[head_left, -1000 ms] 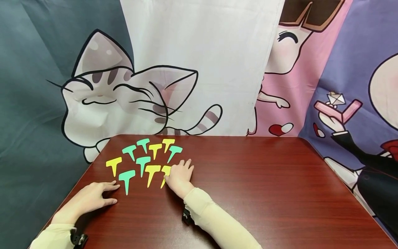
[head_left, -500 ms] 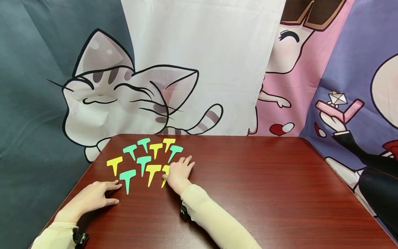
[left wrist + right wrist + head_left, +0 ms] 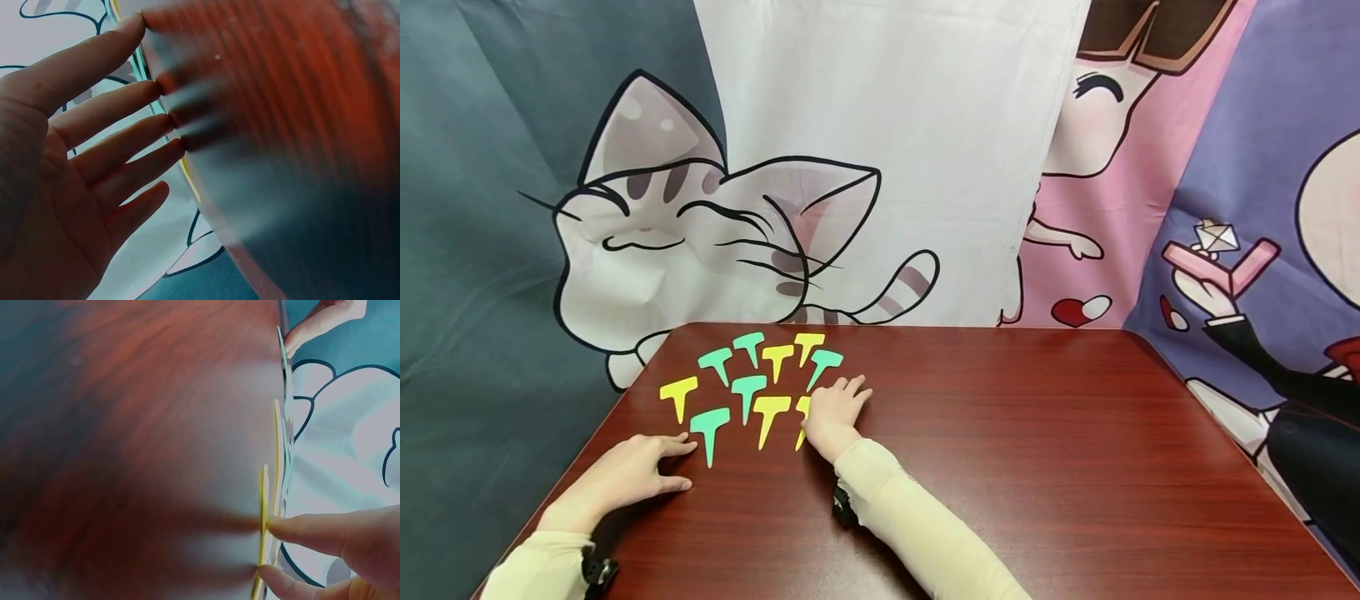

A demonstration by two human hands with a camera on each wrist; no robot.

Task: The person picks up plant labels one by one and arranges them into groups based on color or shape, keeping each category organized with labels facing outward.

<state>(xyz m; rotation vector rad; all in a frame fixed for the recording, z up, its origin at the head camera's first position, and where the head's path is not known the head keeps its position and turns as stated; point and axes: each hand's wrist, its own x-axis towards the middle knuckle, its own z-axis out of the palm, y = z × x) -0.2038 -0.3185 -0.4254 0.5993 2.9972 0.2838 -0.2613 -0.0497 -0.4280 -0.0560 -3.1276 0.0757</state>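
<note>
the yellow t-shaped tag (image 3: 803, 407) lies on the table under the right hand (image 3: 836, 414), which hides much of its right side. in the right wrist view two fingertips, a gap between them, rest on the tag's upper face, one farther along it than the other; the digits are fairly straight, pressing down on the tag and not wrapped round it. the hand's remaining fingers spread out beyond the tag, to the far right.

just left of it lies a second yellow tag (image 3: 770, 415), its stem pointing nearer; a teal tag (image 3: 825, 364) lies on the far side of the right hand. other yellow and teal tags are scattered farther off and to the left, all flat.

the left hand (image 3: 628, 473) rests on the table at the left, fingers and thumb apart, fingertips just beside a large teal tag (image 3: 709, 425).

each wrist carries a black device below a pale sleeve. the table (image 3: 1060, 450) is dark reddish wood; behind it hangs a cloth (image 3: 955, 142) printed with a cartoon cat.
</note>
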